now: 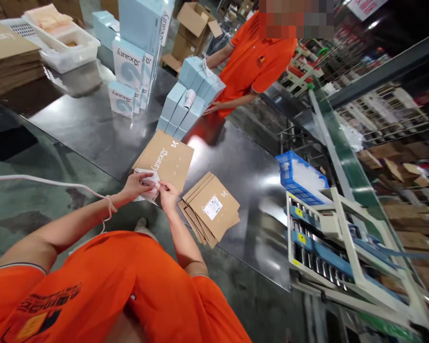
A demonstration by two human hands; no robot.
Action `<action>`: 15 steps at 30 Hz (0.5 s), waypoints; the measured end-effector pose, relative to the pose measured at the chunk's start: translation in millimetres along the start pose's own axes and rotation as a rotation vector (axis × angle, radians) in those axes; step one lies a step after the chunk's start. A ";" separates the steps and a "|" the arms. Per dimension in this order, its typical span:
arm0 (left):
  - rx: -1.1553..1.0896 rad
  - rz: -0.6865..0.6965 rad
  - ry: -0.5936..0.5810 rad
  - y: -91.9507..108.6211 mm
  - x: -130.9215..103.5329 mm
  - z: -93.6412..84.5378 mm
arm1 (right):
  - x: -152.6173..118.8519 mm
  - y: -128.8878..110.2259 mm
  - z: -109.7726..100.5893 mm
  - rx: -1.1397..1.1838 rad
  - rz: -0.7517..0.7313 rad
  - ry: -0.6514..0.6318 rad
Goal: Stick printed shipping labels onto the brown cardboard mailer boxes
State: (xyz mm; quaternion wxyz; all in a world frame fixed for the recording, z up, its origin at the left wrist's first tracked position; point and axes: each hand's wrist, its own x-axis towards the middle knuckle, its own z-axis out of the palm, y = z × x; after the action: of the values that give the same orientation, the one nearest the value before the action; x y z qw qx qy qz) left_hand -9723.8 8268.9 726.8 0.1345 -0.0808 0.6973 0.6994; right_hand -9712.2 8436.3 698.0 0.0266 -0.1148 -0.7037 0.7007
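Note:
My left hand [135, 185] pinches a white printed label sheet [148, 179] at the near left corner of a stack of flat brown cardboard mailers [175, 159]. Close by on the right, my right hand [168, 194] has its fingers closed on the same sheet, near its edge. White lettering runs across the top mailer. To the right lies a second, fanned pile of brown mailers [223, 209], whose top one bears a white shipping label [212, 207]. A pale cord is looped around my left wrist.
Across the metal table [246, 157], a co-worker in orange [260, 57] has hands at light-blue boxes [182, 109]. More blue boxes [128, 66] and a white plastic basket [69, 50] stand at the back left. A roller conveyor [318, 247] and blue crate [300, 176] are at right.

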 end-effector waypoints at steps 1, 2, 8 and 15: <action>0.020 0.007 0.005 0.3 1.1 0.7 | -0.4 0.5 0.7 0.004 -0.010 0.011; 0.039 0.014 0.013 0.4 2.2 1.5 | -0.4 0.8 1.1 0.009 -0.017 0.020; 0.116 0.053 0.009 -0.6 6.5 6.3 | 5.2 1.3 -0.6 0.024 0.001 -0.031; 0.054 0.007 0.039 2.1 16.6 3.9 | 4.6 5.0 -6.5 -0.222 -0.211 -0.023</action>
State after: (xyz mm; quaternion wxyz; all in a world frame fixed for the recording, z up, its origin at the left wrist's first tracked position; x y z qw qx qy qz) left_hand -9739.9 8274.0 723.9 0.1207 -0.0885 0.7187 0.6791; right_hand -9714.7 8443.6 692.6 0.0793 -0.0343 -0.7854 0.6130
